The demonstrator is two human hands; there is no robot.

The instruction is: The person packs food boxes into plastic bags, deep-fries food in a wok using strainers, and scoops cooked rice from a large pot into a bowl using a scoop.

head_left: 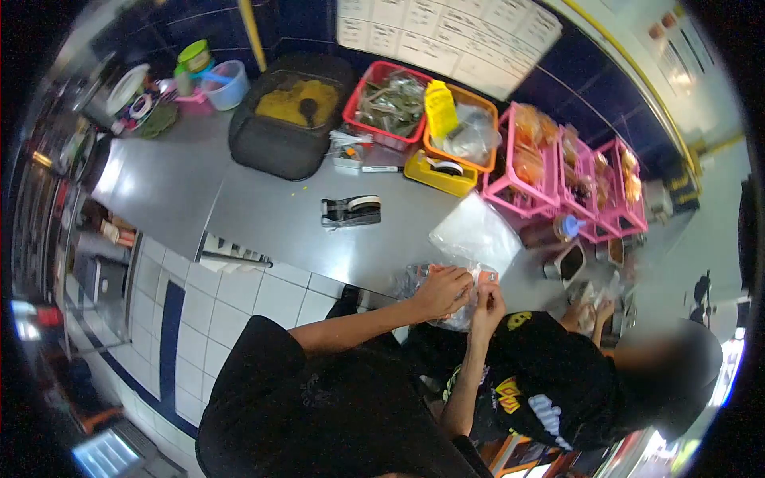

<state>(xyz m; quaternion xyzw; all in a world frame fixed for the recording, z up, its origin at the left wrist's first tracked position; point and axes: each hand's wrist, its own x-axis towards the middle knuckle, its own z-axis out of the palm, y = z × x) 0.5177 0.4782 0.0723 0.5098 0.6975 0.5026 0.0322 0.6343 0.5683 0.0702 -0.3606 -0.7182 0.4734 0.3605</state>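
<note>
- Left hand (446, 293): grip nearly closed, fingers curled over one clear plastic bag (457, 322), below and right of frame centre.
- Right hand (490, 303): grip pinched on the same bag.
- Counter (279, 215), upper centre: one red basket (382, 135), one orange basket (460, 159), one yellow tape dispenser (438, 182).
- Frame centre: one black tape dispenser (351, 213).
- Upper right: three pink baskets (522, 195).

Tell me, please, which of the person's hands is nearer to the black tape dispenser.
Left. In this view, the left hand is below and to the right of the black tape dispenser; the right hand is farther right, beyond the left hand.
</note>
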